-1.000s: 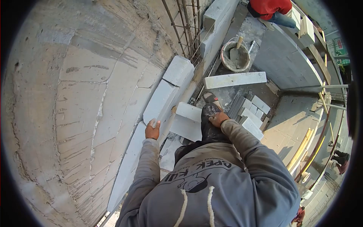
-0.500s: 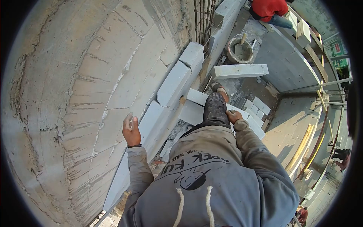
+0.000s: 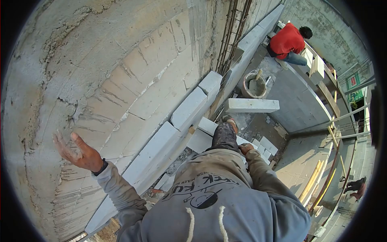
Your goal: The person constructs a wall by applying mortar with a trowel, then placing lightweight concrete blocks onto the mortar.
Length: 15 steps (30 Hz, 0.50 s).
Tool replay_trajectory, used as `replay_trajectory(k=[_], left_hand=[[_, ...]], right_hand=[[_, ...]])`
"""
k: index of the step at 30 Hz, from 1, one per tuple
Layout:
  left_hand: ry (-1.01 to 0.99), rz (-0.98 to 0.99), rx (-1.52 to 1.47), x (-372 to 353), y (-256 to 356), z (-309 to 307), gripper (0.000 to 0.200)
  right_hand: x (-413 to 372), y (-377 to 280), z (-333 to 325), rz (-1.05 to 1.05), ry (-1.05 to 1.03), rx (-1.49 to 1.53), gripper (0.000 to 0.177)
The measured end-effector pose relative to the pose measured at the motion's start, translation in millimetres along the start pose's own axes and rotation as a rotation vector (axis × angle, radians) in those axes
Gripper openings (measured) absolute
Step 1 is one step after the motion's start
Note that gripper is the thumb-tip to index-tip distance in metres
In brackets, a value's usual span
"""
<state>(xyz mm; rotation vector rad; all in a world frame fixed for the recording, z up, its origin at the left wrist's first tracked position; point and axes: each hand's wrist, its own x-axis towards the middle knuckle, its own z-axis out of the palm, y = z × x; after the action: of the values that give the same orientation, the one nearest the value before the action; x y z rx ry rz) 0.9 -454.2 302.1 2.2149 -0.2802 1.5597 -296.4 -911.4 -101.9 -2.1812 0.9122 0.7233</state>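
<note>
Just beside wall (image 3: 133,80), left hand (image 3: 78,153) splayed

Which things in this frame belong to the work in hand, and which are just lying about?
In hand: left hand, open, raised by the plastered wall; right hand on the knee; block row along the wall.
Lying about: mortar bucket; loose long block; stacked blocks; yellow pipes; person in red.

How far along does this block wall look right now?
Done: lower courses of the wall, plus a partial row of blocks on top. In hand: nothing; left hand open beside it, right hand on the knee. Left: a loose block and mortar bucket sit unused.
</note>
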Motion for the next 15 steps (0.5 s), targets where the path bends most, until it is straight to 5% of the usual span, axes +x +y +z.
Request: replay_trajectory(k=[7,15], left_hand=[[0.220,-0.051,0.176,22,-57,-16,0.057],[0.152,-0.119,0.350,2,-114,3,0.071]], right_hand=[[-14,-21,-8,0.021,0.050,-0.011,0.044],[-31,-13,3,0.136,-0.013,-0.121,0.047]])
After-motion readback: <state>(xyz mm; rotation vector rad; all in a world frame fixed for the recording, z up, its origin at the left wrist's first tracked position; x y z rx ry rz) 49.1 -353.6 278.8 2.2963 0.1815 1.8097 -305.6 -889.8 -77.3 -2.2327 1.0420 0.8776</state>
